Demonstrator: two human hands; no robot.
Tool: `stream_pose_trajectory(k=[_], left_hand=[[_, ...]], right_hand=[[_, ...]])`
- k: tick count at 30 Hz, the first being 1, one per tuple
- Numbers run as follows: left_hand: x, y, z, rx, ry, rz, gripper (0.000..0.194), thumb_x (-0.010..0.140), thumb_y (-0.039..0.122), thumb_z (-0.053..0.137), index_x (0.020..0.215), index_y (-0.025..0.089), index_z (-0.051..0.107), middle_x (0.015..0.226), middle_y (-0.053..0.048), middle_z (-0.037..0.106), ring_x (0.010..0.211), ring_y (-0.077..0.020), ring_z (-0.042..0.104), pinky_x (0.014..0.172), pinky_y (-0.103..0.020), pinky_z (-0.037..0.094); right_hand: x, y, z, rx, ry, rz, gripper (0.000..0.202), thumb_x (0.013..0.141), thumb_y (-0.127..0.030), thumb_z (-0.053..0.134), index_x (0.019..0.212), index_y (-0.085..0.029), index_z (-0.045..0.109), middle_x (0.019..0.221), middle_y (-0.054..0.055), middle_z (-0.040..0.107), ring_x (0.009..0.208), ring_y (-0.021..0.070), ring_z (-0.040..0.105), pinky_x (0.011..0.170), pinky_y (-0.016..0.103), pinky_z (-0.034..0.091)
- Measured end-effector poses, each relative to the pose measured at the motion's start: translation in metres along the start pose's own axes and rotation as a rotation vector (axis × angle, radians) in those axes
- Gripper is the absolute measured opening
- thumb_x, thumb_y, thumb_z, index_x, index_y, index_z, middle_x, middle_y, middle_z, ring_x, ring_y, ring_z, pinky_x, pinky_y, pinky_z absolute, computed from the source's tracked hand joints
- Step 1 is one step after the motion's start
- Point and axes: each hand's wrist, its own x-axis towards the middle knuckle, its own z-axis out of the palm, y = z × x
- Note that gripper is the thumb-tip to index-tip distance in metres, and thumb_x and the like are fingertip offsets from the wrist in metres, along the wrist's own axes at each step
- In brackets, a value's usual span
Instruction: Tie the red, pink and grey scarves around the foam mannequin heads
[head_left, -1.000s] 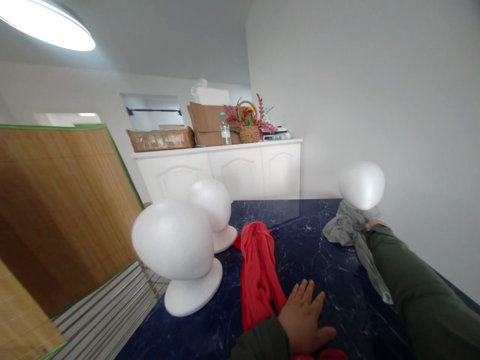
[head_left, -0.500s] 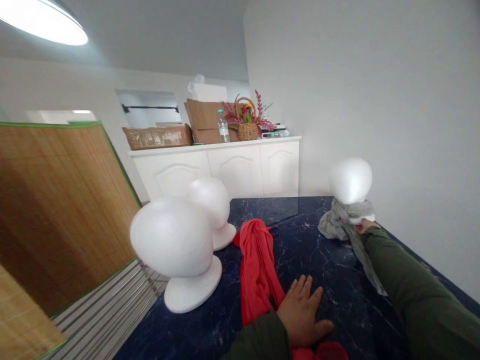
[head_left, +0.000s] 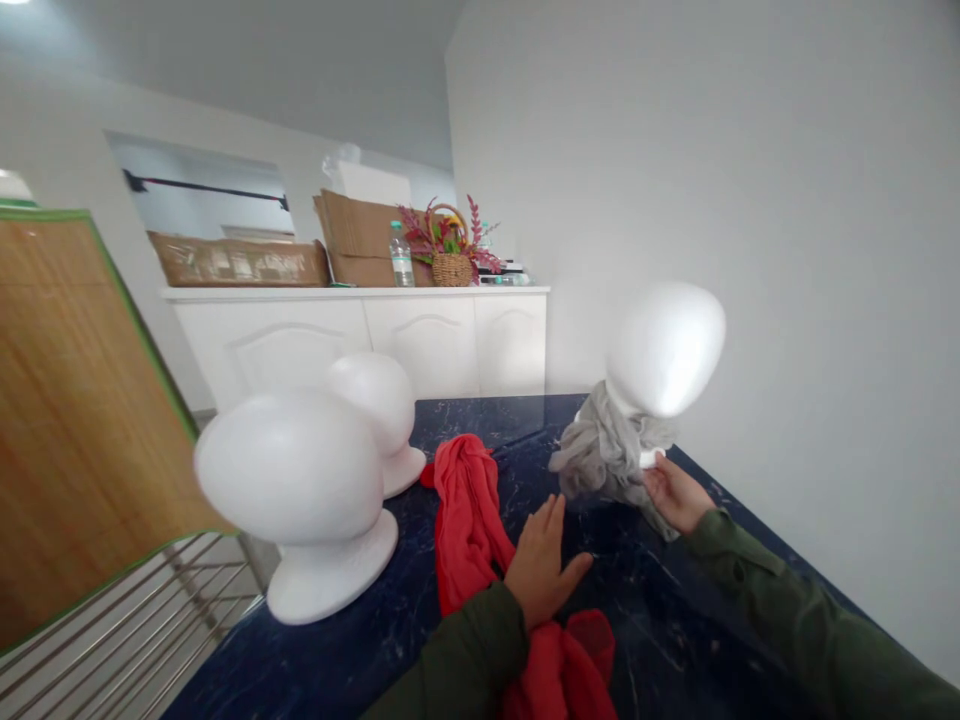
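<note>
My right hand [head_left: 679, 497] is closed on the base edge of a white foam mannequin head [head_left: 667, 348] at the right of the table. Wrapped round that head's neck is a grey scarf [head_left: 600, 450], its tail hanging down beside my fingers. My left hand [head_left: 546, 565] is open with fingers stretched out, over the dark table and next to a red scarf [head_left: 469, 510]. Part of the red cloth lies under my left wrist. Two more white heads stand to the left, a nearer mannequin head [head_left: 292, 470] and a farther mannequin head [head_left: 375, 395].
The dark blue marbled table [head_left: 420, 600] runs up near the wall on the right. Behind it a white cabinet [head_left: 420, 340] carries cardboard boxes [head_left: 364, 240], a water bottle [head_left: 401, 258] and a flower basket [head_left: 452, 268]. At lower left is a metal rack [head_left: 150, 620].
My right hand has drawn the head with the grey scarf nearer, and it now leans. My left hand has lifted off the tabletop. The view has turned to the right.
</note>
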Motion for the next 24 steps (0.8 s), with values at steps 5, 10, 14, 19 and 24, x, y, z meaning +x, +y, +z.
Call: stream_pose_trajectory(k=[5,10,14,19,24], left_hand=[[-0.011,0.012,-0.008,-0.197,0.256,0.184,0.092,0.067,0.056,0.051,0.134,0.011,0.006,0.139,-0.016,0.017,0.128,-0.0283,0.015,0.104,-0.043,0.017],[-0.022,0.023,-0.008,-0.463,0.448,0.125,0.104,0.055,0.055,0.063,0.133,0.015,0.006,0.134,-0.017,0.025,0.122,-0.0311,0.028,0.1,-0.044,0.026],[-0.019,0.023,-0.004,-0.53,0.611,-0.063,0.098,0.056,0.039,0.069,0.131,0.019,0.009,0.132,-0.015,0.029,0.12,-0.0262,0.033,0.098,-0.041,0.031],[-0.008,0.007,-0.005,-0.464,0.74,-0.186,0.048,0.066,0.029,0.06,0.11,0.02,0.044,0.13,-0.009,0.033,0.123,-0.0241,0.027,0.101,-0.041,0.025],[-0.003,-0.003,-0.024,-0.645,0.805,-0.241,0.029,0.075,0.027,0.049,0.103,0.019,0.054,0.111,-0.006,0.053,0.108,-0.0224,0.045,0.096,-0.039,0.031]], right_hand=[[-0.09,0.017,0.021,0.155,-0.099,0.179,0.01,0.081,-0.016,0.047,0.083,-0.014,0.056,0.071,0.003,0.065,0.065,0.0115,0.062,0.059,0.019,0.053],[-0.125,0.047,0.042,0.219,-0.132,0.289,0.014,0.081,-0.022,0.049,0.078,-0.014,0.059,0.075,0.004,0.066,0.067,0.0115,0.063,0.065,0.02,0.052],[-0.122,0.074,0.045,0.215,-0.127,0.243,0.01,0.078,-0.022,0.053,0.078,-0.016,0.061,0.08,0.003,0.066,0.072,0.0109,0.062,0.068,0.019,0.051],[-0.104,0.091,0.034,0.153,-0.123,0.193,0.008,0.072,-0.023,0.059,0.078,-0.018,0.061,0.083,0.002,0.067,0.075,0.0114,0.062,0.068,0.02,0.05],[-0.076,0.07,0.017,0.094,-0.091,0.204,0.007,0.075,-0.021,0.056,0.075,-0.016,0.061,0.074,0.002,0.066,0.063,0.0085,0.061,0.056,0.015,0.049]])
